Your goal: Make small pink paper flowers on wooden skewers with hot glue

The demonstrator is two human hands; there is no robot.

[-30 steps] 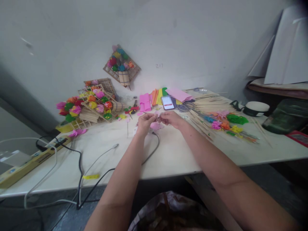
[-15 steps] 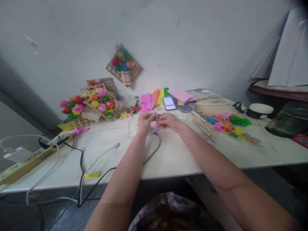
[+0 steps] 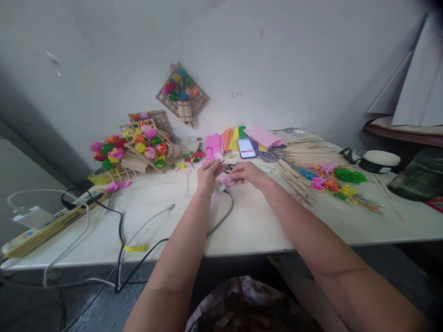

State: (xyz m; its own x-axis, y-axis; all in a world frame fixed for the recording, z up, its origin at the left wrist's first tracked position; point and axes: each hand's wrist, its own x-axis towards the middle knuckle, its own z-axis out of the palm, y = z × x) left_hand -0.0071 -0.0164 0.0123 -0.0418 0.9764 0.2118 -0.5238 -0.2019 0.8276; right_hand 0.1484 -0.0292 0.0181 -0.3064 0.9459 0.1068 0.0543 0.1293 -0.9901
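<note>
My left hand (image 3: 208,174) and my right hand (image 3: 246,174) meet over the middle of the white table (image 3: 249,221). Both have their fingers pinched on a small piece of pink crepe paper (image 3: 225,181) held between them, just above the table top. A black cable (image 3: 221,214) runs under the hands towards the table's front edge. A phone (image 3: 247,147) with a lit screen lies just beyond the hands, beside scissors (image 3: 272,154).
Folded coloured paper sheets (image 3: 228,138) lie behind the phone. Wooden skewers (image 3: 304,152) and finished paper flowers (image 3: 332,180) spread to the right. Stick baskets of paper flowers (image 3: 138,147) sit left; another hangs on the wall (image 3: 182,97). A power strip (image 3: 44,226) and cables lie at far left.
The view has shifted slightly, so everything sits a little further right. My hands stay together on the pink paper, the fingers working it a little.
</note>
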